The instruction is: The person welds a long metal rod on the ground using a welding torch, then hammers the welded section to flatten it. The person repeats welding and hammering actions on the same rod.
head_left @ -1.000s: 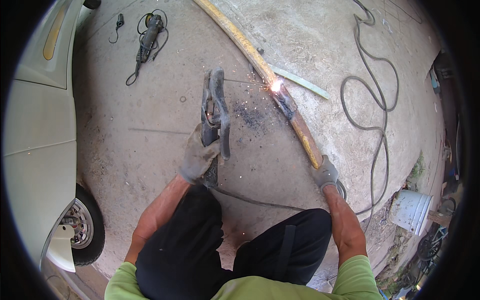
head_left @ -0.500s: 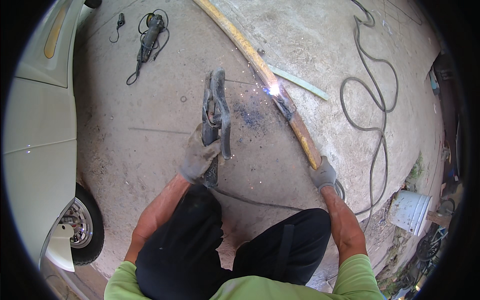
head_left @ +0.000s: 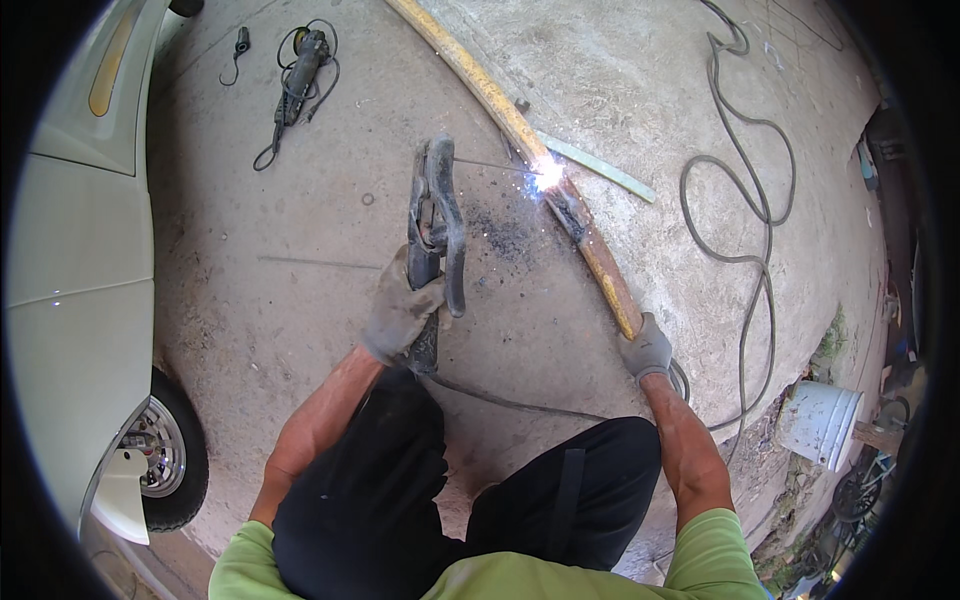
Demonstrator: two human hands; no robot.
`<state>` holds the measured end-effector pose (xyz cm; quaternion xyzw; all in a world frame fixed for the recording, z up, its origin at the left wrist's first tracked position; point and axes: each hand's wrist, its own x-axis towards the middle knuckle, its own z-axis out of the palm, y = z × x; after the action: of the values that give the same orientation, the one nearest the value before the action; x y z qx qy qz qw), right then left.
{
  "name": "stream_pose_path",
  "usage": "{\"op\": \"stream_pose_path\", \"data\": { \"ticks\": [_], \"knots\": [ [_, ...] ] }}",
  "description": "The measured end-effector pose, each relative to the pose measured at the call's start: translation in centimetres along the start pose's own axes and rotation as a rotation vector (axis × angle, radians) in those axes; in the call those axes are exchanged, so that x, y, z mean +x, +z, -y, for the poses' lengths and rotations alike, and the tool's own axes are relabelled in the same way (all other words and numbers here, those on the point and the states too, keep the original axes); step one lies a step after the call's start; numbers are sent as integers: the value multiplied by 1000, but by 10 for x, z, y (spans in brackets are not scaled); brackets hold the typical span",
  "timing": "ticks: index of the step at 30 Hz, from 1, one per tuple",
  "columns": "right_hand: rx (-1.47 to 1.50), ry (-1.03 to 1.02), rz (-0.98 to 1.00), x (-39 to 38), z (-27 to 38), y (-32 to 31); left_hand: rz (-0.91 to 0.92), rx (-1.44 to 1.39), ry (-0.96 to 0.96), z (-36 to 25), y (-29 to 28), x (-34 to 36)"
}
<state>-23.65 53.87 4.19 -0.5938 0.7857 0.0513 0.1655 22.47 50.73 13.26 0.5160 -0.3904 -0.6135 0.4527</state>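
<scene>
Gloved in grey, my left hand (head_left: 398,310) is wrapped round the handle of a black welding electrode holder (head_left: 436,215). A thin electrode (head_left: 490,165) juts from its jaws toward the right. Its tip meets a long yellow, rusty metal bar (head_left: 490,92), where a bright white-blue arc (head_left: 547,176) glows. Just below the arc the bar has a dark, burnt patch (head_left: 570,215). My right hand (head_left: 645,348), also gloved, grips the near end of that bar. The glare hides the exact contact spot.
A pale green strip (head_left: 600,168) lies beside the bar. An angle grinder (head_left: 303,78) with its cord rests at the far left. A white car (head_left: 80,230) stands along the left; a long cable (head_left: 768,260) loops on the right near a white bucket (head_left: 820,424). A thin rod (head_left: 315,262) lies left of my hand.
The electrode holder has shifted slightly to the right in my left hand. The arc looks larger and brighter, and fewer sparks show. My right hand and the bar stay put.
</scene>
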Motion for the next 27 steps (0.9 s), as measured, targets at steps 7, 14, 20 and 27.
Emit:
{"op": "stream_pose_path", "data": {
  "ticks": [7, 14, 20, 27],
  "knots": [
    [-14, 17, 11, -1, 4, -2, 28, -8, 38, -2, 0, 2],
    [-10, 9, -7, 0, 0, 1, 28, -71, 57, -10, 8, 2],
    [-2, 15, -5, -1, 3, 1, 28, -51, 24, -3, 3, 4],
    [0, 10, -13, 0, 0, 3, 29, -89, 12, -6, 6, 3]
  ]
}}
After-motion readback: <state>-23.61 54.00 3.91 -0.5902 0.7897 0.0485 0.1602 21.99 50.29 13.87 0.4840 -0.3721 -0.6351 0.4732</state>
